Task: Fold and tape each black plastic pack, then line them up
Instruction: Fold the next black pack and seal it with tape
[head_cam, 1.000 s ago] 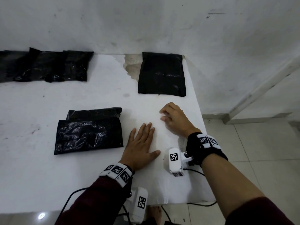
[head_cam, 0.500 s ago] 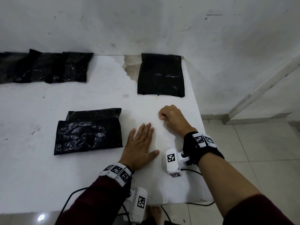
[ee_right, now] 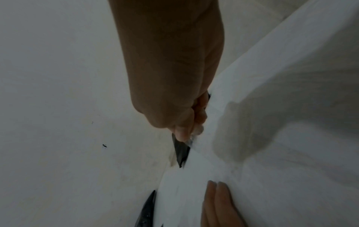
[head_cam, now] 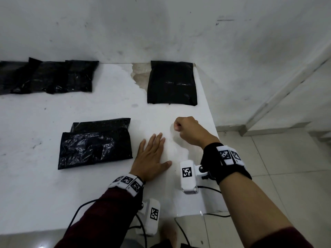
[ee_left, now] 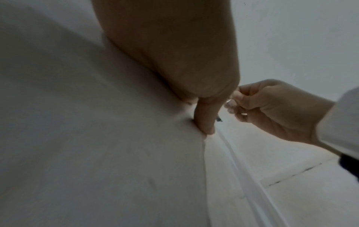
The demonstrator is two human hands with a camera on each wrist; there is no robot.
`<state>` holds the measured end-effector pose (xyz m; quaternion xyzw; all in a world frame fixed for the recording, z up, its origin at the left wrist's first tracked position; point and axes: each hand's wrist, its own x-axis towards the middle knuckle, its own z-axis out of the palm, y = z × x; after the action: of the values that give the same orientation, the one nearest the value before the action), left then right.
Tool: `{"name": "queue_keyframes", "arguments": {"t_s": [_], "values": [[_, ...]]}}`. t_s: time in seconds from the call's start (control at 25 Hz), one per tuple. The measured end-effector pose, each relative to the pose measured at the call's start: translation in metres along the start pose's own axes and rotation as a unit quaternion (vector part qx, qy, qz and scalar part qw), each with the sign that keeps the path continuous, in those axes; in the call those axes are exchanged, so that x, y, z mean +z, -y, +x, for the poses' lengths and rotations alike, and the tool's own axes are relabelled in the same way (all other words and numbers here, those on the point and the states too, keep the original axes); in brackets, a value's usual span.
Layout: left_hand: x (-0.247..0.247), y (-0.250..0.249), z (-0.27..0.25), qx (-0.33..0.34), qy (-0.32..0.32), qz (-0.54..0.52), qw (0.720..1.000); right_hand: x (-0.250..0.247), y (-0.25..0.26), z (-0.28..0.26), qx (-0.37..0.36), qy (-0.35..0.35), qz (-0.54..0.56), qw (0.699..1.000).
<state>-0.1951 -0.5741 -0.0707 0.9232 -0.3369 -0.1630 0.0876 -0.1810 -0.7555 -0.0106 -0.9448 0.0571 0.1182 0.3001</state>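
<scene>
A crumpled black pack [head_cam: 95, 144] with its top flap folded lies on the white table [head_cam: 35, 176], just left of my left hand [head_cam: 154, 151]. That hand presses flat on the table, fingers straight. My right hand [head_cam: 179, 126] is curled, and its fingertips pinch a small glinting piece of clear tape [ee_left: 228, 101]. The tape [ee_right: 191, 138] also shows in the right wrist view. A flat black pack [head_cam: 172, 83] lies against the wall beyond my right hand. Its corner [ee_right: 181, 152] peeks out past my right fingertips [ee_right: 182, 133].
Several overlapping black packs [head_cam: 48, 76] lie along the wall at the far left. The table's right edge [head_cam: 213, 126] is close to my right wrist, with tiled floor [head_cam: 277, 167] below. The top coat is chipped [head_cam: 140, 76] beside the far pack.
My right hand's fingers have curled from spread on the table into a tight pinch and drawn back a little. The left hand and the packs have not moved.
</scene>
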Motion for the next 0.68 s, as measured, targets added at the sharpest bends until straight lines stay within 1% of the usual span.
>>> {"name": "queue_keyframes", "arguments": {"t_s": [0.16,0.24,0.28,0.36,0.4,0.52,0.64,0.68], "values": [[-0.002,0.002,0.001,-0.002,0.0,-0.032,0.999,-0.011,0.012,-0.021,-0.022,-0.006,0.012,1.0],[-0.003,0.003,0.001,0.004,-0.004,-0.105,0.994,-0.014,0.014,-0.03,-0.028,-0.009,0.017,0.999],[-0.004,0.004,0.0,0.001,-0.014,-0.167,0.986,-0.016,0.016,-0.035,-0.03,-0.01,0.018,0.999],[-0.005,0.001,-0.004,-0.011,-0.043,-0.291,0.956,-0.022,0.021,-0.043,-0.037,-0.012,0.026,0.999],[-0.005,-0.003,-0.005,-0.015,-0.058,-0.322,0.945,-0.026,0.024,-0.048,-0.043,-0.013,0.031,0.999],[0.003,-0.015,-0.011,-0.002,-0.122,-0.348,0.93,-0.038,0.034,-0.06,-0.059,-0.004,0.037,0.998],[0.005,-0.027,-0.022,-0.009,-0.126,-0.374,0.919,-0.046,0.041,-0.07,-0.069,-0.018,0.042,0.997],[0.002,-0.03,-0.027,-0.01,-0.127,-0.408,0.904,-0.048,0.043,-0.073,-0.073,-0.026,0.047,0.996]]}}
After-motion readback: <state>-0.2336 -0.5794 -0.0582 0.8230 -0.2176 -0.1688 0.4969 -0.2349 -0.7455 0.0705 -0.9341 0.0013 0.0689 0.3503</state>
